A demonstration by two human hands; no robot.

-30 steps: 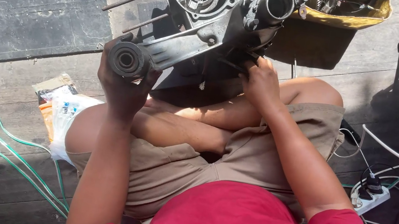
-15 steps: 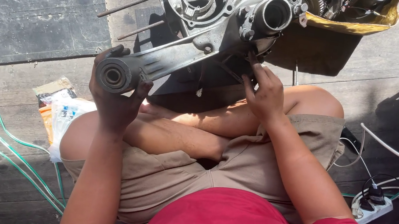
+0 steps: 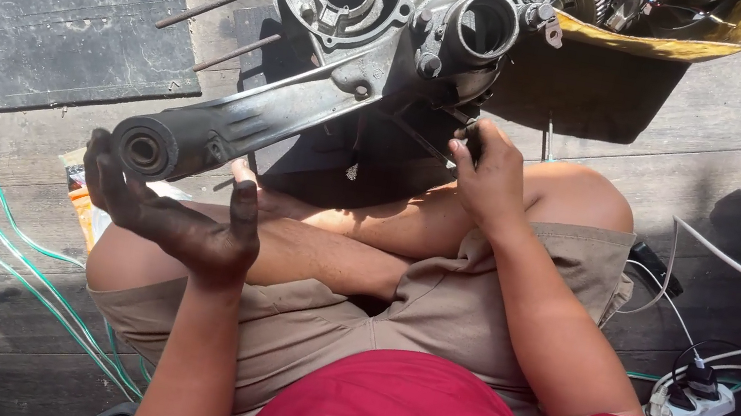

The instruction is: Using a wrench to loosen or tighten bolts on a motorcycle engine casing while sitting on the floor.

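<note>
Right hand [image 3: 490, 173] hides a small tool (engine casing [image 3: 359, 44] shadowed).

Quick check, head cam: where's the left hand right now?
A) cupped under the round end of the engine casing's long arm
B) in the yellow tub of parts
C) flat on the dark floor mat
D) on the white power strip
A: the grease-blackened left hand sits open under the round bushing end of the engine casing, while the right hand works beneath the casing's middle.

My right hand [image 3: 490, 173] hides the small dark tool it grips; the yellow tub [image 3: 660, 36] is cut off at the top edge.
</note>
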